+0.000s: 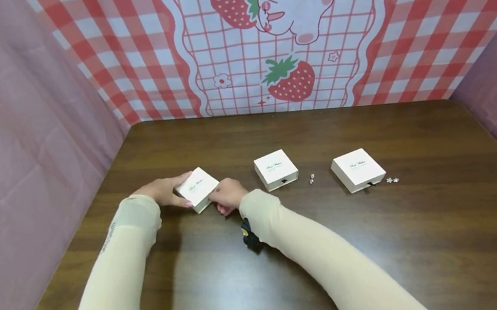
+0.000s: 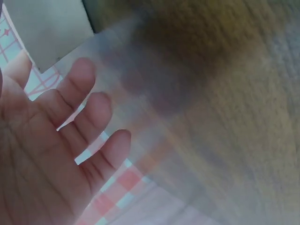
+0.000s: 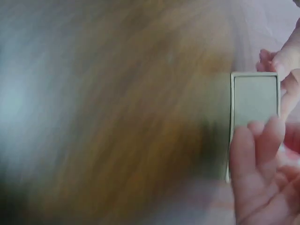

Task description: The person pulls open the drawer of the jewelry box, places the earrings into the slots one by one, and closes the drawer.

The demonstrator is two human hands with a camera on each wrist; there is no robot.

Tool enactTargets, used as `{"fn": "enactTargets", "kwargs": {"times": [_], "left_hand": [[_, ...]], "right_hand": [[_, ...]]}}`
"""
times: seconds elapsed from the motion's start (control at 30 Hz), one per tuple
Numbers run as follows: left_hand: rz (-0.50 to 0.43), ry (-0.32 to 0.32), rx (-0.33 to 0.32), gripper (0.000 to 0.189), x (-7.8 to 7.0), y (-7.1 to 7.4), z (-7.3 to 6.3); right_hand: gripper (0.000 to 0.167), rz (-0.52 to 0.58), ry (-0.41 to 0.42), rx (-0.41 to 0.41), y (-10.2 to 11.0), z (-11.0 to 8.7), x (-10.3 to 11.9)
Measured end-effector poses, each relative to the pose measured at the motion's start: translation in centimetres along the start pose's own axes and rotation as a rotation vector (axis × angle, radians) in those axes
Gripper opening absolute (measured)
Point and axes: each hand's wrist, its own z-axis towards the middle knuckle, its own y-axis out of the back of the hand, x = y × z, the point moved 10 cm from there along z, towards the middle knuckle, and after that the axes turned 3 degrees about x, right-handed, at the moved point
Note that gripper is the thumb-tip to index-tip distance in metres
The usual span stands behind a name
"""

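From my end, I have the left hand point(image 1: 160, 190) gripping the left box point(image 1: 197, 186) at its side, thumb toward the near edge and index finger toward the far one. The other three fingers point(image 2: 97, 115) are loosely bent and apart from it. The right hand point(image 1: 231, 196) is at that box's front; its fingertips touch the front panel point(image 3: 255, 96), and I cannot tell whether they pinch anything there. The box sits at the left part of the table point(image 1: 227, 281), turned at an angle, green lettering on top. I cannot tell whether its base touches the wood.

To its right I see a middle box point(image 1: 275, 168), a dark tab point(image 1: 285, 181) on its front, with two small flowers point(image 1: 312, 178) just beside it. Farther right is a third box point(image 1: 358, 170), near another flower pair point(image 1: 392, 179). Both sleeves point(image 1: 110, 280) are cream, and a black strap point(image 1: 249, 235) shows at the right wrist. Behind the table I have a checked cloth point(image 1: 139, 60) with strawberries, and a pink curtain point(image 1: 11, 153) on the left.
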Motion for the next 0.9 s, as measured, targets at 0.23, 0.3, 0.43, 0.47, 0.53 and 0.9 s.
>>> {"fn": "enactTargets", "kwargs": {"times": [0.23, 0.3, 0.43, 0.47, 0.53, 0.9], "left_hand": [[0.010, -0.079, -0.029, 0.097, -0.4, 0.3, 0.1], [0.024, -0.076, -0.042, 0.095, -0.5, 0.7, -0.1], [0.133, -0.021, -0.124, 0.082, -1.2, 2.1, -1.0], [0.169, -0.011, -0.152, 0.078, -1.6, 2.5, -1.2], [0.249, -0.011, -0.212, 0.073, -2.9, 3.1, -1.7], [0.304, -0.215, -0.337, 0.067, -11.5, 3.1, -2.3]], "right_hand": [[0.018, -0.572, 0.333, 0.175, 0.7, -2.7, 1.9], [0.020, -0.732, 0.437, 0.199, 0.8, -4.1, 2.3], [0.022, -0.903, 0.587, 0.256, 1.5, -7.0, 1.9], [0.022, -0.915, 0.610, 0.265, 1.8, -7.7, 1.6], [0.022, -0.919, 0.659, 0.270, 2.8, -9.0, 1.0], [0.019, -0.765, 0.695, 0.118, 9.6, -13.1, -1.4]]}}
